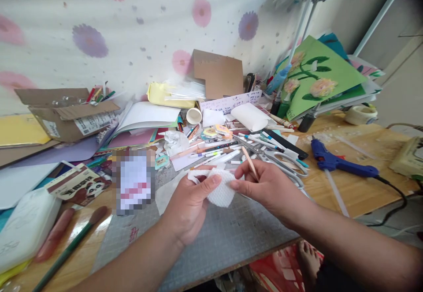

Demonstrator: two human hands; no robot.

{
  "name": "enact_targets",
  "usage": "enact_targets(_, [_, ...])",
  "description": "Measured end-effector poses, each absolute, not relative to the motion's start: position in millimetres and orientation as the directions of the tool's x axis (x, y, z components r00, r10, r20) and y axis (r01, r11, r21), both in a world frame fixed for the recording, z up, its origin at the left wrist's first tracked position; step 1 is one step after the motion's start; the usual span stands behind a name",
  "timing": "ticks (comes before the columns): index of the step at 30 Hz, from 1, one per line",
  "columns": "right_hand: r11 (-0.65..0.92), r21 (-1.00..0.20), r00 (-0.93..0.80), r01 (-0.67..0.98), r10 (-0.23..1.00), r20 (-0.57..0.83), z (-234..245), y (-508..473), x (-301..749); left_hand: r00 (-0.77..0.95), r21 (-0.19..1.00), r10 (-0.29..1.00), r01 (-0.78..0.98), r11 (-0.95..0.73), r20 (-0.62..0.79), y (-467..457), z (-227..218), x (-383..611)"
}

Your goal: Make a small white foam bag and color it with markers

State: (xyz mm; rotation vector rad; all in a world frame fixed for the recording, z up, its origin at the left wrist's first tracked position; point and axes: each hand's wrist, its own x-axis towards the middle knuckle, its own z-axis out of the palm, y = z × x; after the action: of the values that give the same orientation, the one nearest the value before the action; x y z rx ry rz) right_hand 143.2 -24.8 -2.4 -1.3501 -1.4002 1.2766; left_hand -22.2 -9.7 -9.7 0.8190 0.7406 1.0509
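Observation:
A small piece of white, dimpled paper towel (pixel 222 191) is pinched between the thumb and fingers of my left hand (pixel 193 201), above the grey cutting mat (pixel 139 248). My right hand (pixel 264 184) is closed around a thin wooden stick (pixel 250 163), perhaps a pencil, which points up and to the left. Its thumb tip meets the towel's right edge. Fingers behind the towel are hidden. Just beyond my right hand lie large grey-handled scissors (pixel 286 165). A flat white sheet (pixel 167 195) lies on the mat by my left hand.
Pens and paper scraps crowd the middle. A blue glue gun (pixel 343 162) with a cord lies at right. To the left are a long-handled brush (pixel 69 250), a white packet (pixel 28 226) and a blurred-out object (pixel 134 184). A cardboard box (pixel 71 115) stands behind them.

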Motion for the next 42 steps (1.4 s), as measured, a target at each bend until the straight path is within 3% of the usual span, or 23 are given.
enact_targets(8, [-0.275,-0.961,-0.178,0.004,0.946,-0.271,9.5,-19.7,159.2,0.328,0.899,0.928,-0.327,0.290,-0.180,-1.4,-3.7,-30.0])
enact_targets(11, [-0.245,-0.956,-0.294,0.161,0.913,-0.284,13.4,-14.6,168.8,0.395,0.944,0.894,-0.155,0.291,-0.210,2.5,-1.5,-34.5])
enact_targets(15, [-0.020,-0.930,-0.392,0.366,0.903,-0.174,14.9,-6.0,176.5,0.566,0.945,0.770,0.054,0.322,-0.294,3.8,-3.6,-33.9])
enact_targets(17, [0.151,-0.792,-0.327,0.592,0.943,-0.064,11.9,-2.2,182.2,0.502,0.944,0.816,0.004,0.329,-0.286,5.2,-4.2,-33.0])
enact_targets(19, [0.244,-0.479,-0.253,0.843,0.966,0.048,6.8,-0.7,189.6,0.393,0.939,0.879,-0.090,0.331,-0.272,7.7,-3.3,-32.7])
enact_targets(21, [0.250,-0.221,-0.228,0.943,0.966,0.118,1.7,-1.8,196.3,0.327,0.925,0.908,-0.185,0.333,-0.262,10.0,-1.1,-32.7])
enact_targets(23, [0.278,-0.152,-0.257,0.949,0.956,0.142,-1.6,-4.9,199.7,0.310,0.903,0.914,-0.257,0.345,-0.261,11.0,0.9,-32.3])
enact_targets(30, [0.655,-0.135,-0.634,0.743,0.755,0.168,-14.0,-9.7,187.1,0.325,0.870,0.900,-0.302,0.389,-0.289,7.0,-0.3,-29.9])
enact_targets(39, [0.502,-0.470,-0.412,0.726,0.865,0.288,-10.4,-4.5,178.5,0.394,0.861,0.884,-0.327,0.391,-0.252,6.1,-1.9,-30.3])
enact_targets(42, [0.406,-0.631,-0.328,0.661,0.913,0.243,-1.7,-7.8,176.2,0.400,0.838,0.880,-0.361,0.409,-0.257,4.8,-0.5,-29.1])
